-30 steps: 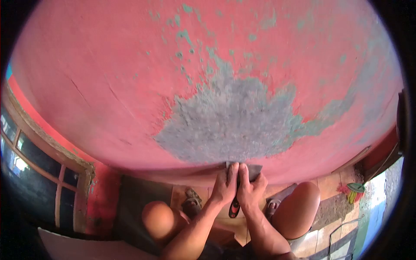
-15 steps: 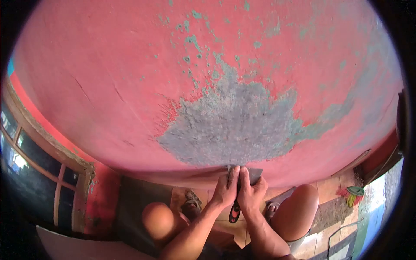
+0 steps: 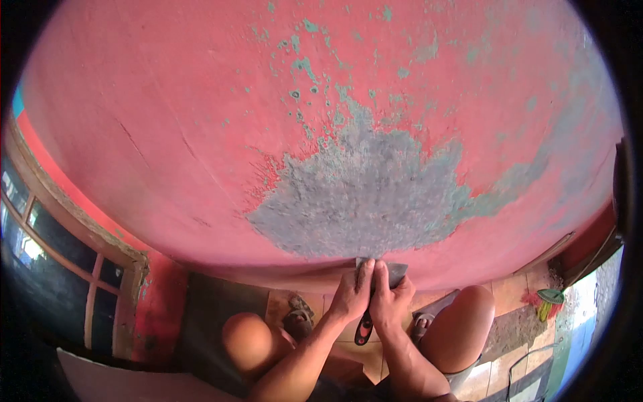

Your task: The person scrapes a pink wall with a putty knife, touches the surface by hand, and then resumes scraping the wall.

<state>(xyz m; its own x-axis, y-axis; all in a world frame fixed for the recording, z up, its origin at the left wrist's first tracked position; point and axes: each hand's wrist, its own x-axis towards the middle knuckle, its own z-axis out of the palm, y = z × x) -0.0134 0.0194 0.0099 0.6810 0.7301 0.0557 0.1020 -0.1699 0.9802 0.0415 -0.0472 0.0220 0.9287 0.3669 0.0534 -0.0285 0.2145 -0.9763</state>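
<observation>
Both hands grip a scraper (image 3: 363, 328) with a wide metal blade and a black and red handle. My left hand (image 3: 352, 293) wraps its left side, thumb laid along the blade. On the right side my right hand (image 3: 390, 295) presses in the same way, its thumb beside the other. The blade's edge meets the wall at the lower border of a grey bare patch (image 3: 362, 194). Around that patch the wall (image 3: 201, 134) carries red-pink paint with scattered green spots.
A framed window (image 3: 63, 251) is at the left. The person's knees and sandalled feet flank the arms above the tiled floor (image 3: 278, 305). A red and green broom head (image 3: 549, 301) lies at the right, near a dark wooden edge.
The wall patch and the hands with the scraper appear slightly farther right and lower in the view. The grip looks the same.
</observation>
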